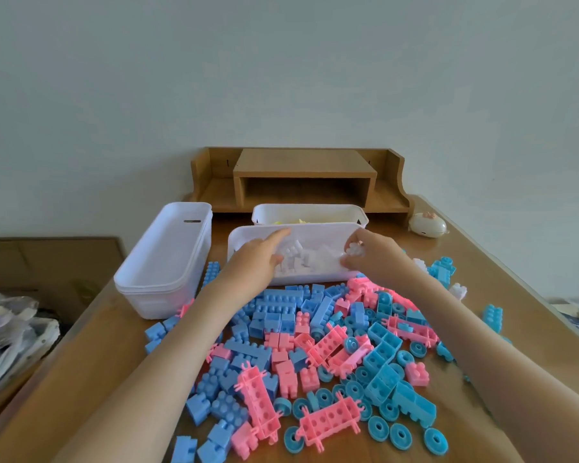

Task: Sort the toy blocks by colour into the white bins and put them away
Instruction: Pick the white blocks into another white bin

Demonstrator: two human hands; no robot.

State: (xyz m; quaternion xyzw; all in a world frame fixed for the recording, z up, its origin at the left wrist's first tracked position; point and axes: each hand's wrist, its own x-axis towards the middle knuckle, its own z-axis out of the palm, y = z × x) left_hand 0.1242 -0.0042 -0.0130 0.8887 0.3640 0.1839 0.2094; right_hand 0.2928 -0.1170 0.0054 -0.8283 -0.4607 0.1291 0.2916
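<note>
Both hands at the white bin
left hand fingers straight, holding nothing; right hand pinches a white block over it

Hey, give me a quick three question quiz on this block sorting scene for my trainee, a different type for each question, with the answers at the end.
1. True or false: the right hand is pinching a pink piece.
2. Multiple choice: what colour are the blocks in the near bin under the left hand? A blue, B white, C pink.
3. Fill in the gap: the far bin holds ___ pieces.

Key:
1. False. It pinches a white block.
2. B.
3. Yellow.
</note>
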